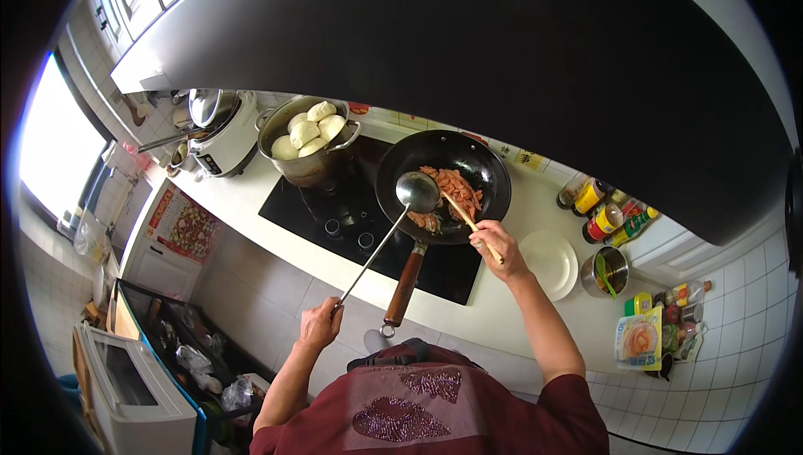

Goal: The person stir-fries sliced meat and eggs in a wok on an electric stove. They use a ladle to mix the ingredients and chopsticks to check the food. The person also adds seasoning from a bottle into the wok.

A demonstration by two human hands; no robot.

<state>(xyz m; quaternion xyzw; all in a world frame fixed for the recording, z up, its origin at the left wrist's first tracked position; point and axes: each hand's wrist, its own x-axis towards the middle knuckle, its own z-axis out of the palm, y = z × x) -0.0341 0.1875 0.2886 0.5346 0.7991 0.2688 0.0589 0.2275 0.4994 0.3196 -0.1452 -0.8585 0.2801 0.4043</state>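
My left hand (320,323) grips the long thin handle of a metal ladle (416,192), whose round bowl is over the wok (401,157). In my right hand (499,248) is a pair of wooden chopsticks (463,210), angled down into the wok beside the ladle bowl. Sliced pinkish meat (455,185) lies in the dark wok, with a smaller heap nearer its front. The wok's brown wooden handle (404,285) points toward my body, and neither hand is on it. Part of the wok floor is hidden behind the ladle.
Left of the wok, a steel pot (301,169) holds several pale buns (305,134) on the black cooktop (326,213). A white plate (549,263), a steel bowl (596,270) with a green spoon, and sauce bottles (605,220) stand right. The dark range hood (439,41) overhangs the counter.
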